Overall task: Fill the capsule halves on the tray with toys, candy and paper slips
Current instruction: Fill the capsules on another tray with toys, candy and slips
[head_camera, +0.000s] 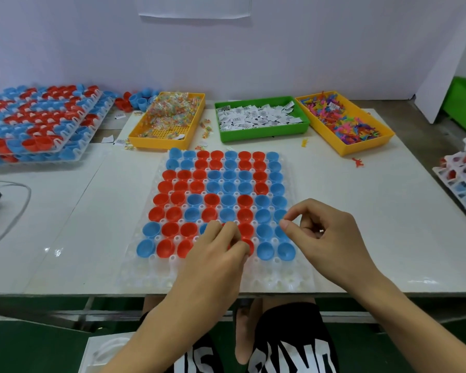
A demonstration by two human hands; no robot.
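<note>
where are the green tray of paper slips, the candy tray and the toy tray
green tray of paper slips (264,135): head view, on its bare front wall
yellow candy tray (156,142): head view, on its front wall
yellow toy tray (342,149): head view, on its near outer wall
</note>
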